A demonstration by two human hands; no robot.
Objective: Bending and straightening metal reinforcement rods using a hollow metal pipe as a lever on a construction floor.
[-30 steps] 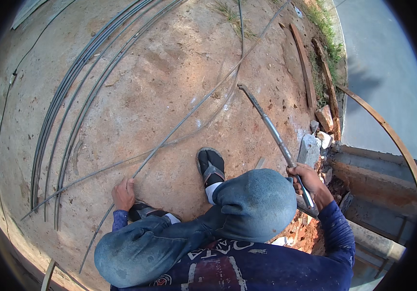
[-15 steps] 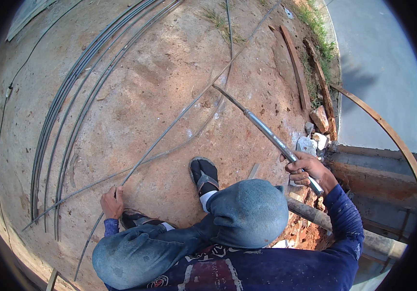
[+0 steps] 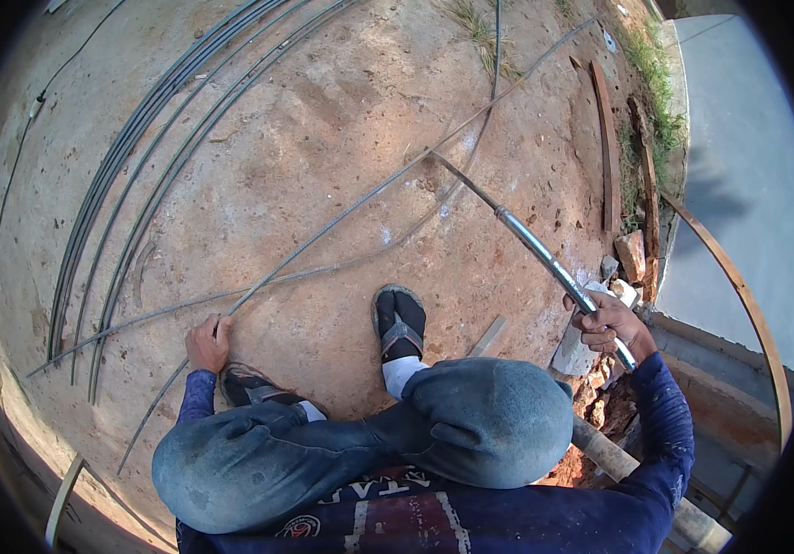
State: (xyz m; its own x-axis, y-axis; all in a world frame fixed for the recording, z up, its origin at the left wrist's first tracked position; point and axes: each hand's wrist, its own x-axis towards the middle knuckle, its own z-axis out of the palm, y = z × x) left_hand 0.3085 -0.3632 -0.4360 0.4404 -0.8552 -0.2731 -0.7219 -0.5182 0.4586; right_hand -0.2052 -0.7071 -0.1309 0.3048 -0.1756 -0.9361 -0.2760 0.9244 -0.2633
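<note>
I am squatting with my left hand (image 3: 208,342) closed around a long steel rod (image 3: 293,257) that runs diagonally over the dusty ground. My right hand (image 3: 611,328) grips the shiny tube handle of a metal bar tool (image 3: 542,249); the tool's narrow, dark end rests on the rod up ahead, near the middle top. A second, slightly curved rod (image 3: 347,266) crosses the held one in two places. Both my knees and my sandalled feet (image 3: 402,323) are just below and beside the rods.
Several loose rods (image 3: 111,185) and a thin cable (image 3: 9,189) lie to the left. At the right are wooden planks (image 3: 606,148), broken masonry (image 3: 630,256), grass, a bent wooden strip (image 3: 734,277), a drop-edged trench (image 3: 725,392) with a pipe (image 3: 605,448), and a smooth grey slab (image 3: 739,111).
The tool's end has swung leftward onto the held rod, and my right hand has shifted on the handle. My left hand stays on the rod. The view has shifted slightly.
</note>
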